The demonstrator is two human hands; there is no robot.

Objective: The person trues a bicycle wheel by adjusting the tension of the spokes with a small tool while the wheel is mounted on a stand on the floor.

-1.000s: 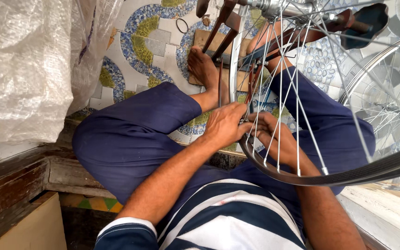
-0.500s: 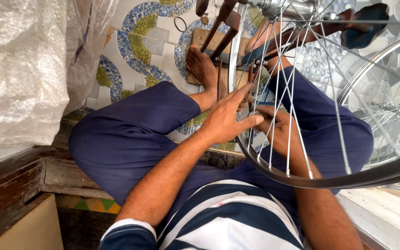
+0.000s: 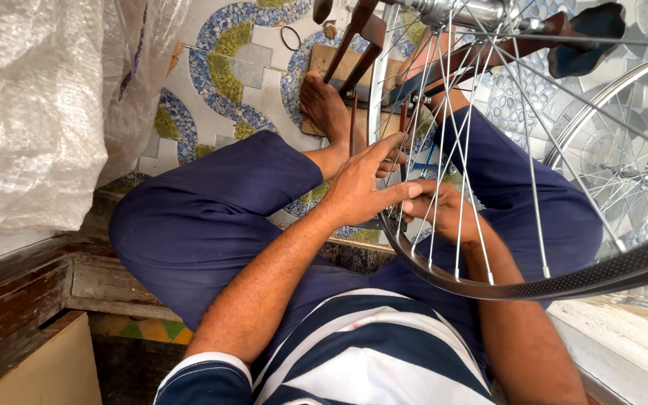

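A bicycle wheel with a dark rim (image 3: 534,285) and silver spokes stands over my lap, its hub (image 3: 451,11) held at the top in a brown fork stand (image 3: 354,45). My left hand (image 3: 358,191) lies against the rim's left side with fingers stretched out and apart, thumb pointing toward the right hand. Behind the spokes my right hand (image 3: 448,214) is curled with its fingers pinched around a spoke near the rim. I cannot tell whether it also holds a small tool.
I sit with legs in dark blue trousers and a bare foot (image 3: 324,105) on a patterned mosaic floor (image 3: 234,67). A second silver wheel (image 3: 624,172) lies at right. A clear plastic sack (image 3: 31,112) and a worn wooden ledge (image 3: 24,277) fill the left.
My left hand has let go its curled hold at the rim and stretched its fingers out upward. The right hand has stayed among the spokes, shifting slightly.
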